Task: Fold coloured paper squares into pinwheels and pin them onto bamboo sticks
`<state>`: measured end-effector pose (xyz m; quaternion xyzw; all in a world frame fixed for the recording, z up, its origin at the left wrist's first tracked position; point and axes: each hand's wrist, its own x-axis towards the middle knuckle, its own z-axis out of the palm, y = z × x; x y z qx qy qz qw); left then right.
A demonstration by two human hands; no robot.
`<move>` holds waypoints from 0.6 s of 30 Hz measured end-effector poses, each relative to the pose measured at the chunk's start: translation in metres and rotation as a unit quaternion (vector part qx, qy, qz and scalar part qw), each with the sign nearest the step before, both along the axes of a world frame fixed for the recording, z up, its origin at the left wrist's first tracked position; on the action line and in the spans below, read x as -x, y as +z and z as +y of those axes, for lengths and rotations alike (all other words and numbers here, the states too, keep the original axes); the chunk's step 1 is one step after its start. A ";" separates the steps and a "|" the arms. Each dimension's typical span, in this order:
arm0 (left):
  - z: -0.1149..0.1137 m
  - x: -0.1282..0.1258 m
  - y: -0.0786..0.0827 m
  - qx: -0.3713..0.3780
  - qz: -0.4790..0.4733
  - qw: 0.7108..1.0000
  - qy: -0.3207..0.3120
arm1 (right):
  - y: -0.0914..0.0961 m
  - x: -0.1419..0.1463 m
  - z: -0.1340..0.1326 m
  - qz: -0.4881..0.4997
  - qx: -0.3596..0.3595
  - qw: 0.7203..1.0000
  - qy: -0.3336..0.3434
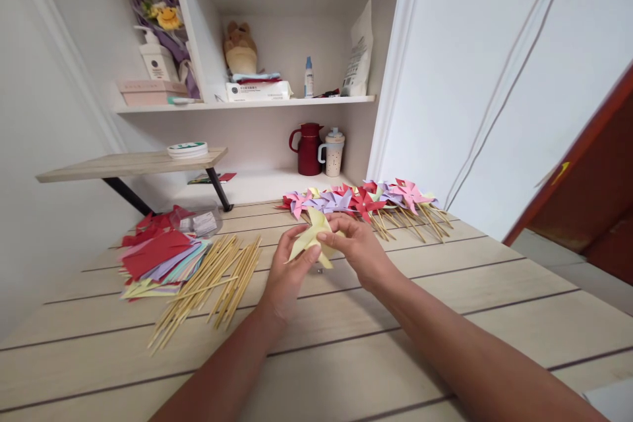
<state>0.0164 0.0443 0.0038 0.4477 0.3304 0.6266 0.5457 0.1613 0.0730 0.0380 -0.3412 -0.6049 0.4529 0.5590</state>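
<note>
Between my two hands, above the middle of the table, is a pale yellow paper pinwheel (310, 237) with its blades folded toward the centre. My left hand (291, 260) grips its left side, thumb on top. My right hand (353, 244) pinches it from the right, thumb pressed near the centre. No stick shows on this pinwheel. A tiny shiny piece (320, 271) lies on the table just below it. Behind my hands, a pile of finished pinwheels (363, 201) in red, pink and lilac lies with sticks pointing toward me.
Left of my hands lie thin wooden sticks (212, 283) and a stack of coloured paper sheets (158, 257). A clear plastic box (202, 221) stands under the small raised shelf (133, 161). A red jug (309, 150) and a tumbler (334, 153) stand at the back.
</note>
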 end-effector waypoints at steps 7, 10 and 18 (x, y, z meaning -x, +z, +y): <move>0.004 0.000 0.000 0.011 0.017 0.999 0.027 | -0.004 0.002 0.002 -0.010 0.003 1.000 0.001; 0.004 -0.001 0.002 0.025 0.036 0.997 0.056 | -0.006 0.002 0.002 0.001 0.011 1.000 0.012; -0.004 0.000 0.014 -0.028 0.144 0.983 0.112 | -0.003 0.002 -0.002 0.030 0.055 0.997 0.037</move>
